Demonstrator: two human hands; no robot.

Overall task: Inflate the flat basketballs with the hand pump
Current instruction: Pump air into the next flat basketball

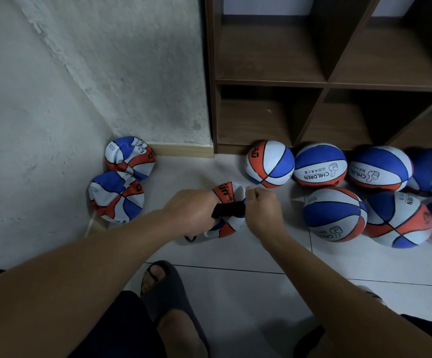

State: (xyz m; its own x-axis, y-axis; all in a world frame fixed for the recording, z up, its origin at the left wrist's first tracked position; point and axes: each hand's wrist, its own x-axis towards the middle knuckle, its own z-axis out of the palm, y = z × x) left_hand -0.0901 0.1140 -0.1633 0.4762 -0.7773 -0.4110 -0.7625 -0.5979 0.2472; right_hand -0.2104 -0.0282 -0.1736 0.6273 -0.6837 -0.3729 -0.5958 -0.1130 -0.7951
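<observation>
Dark brown wooden cubby shelf (333,83) stands against the wall, upper right. On the pale tiled floor (235,280) before it: a cluster of round, inflated red, white and blue basketballs (333,214). In the corner to the left, well apart from these, two crumpled flat basketballs (118,196) wait.

Step in hand, as judged: one limp, collapsed red, white and blue ball (226,192) lies on the floor between the hands, under work. The black hand pump (229,209) lies across its top, touching it.

Left hand (191,210): forearm reaches in from lower left, knuckles up, fingers curled round the near end of the pump, clamped on it. Right hand (262,205): fingers curled together at the pump's far end, pinching something small there. Needle or valve not resolvable; whether the needle is seated, cannot tell.

Next move, as judged: needs the needle square in the valve, ball steadied, then pumping strokes. Limp skin likely to buckle under pressure.

A foot in a dark grey slide sandal (163,288) sits at bottom centre.
</observation>
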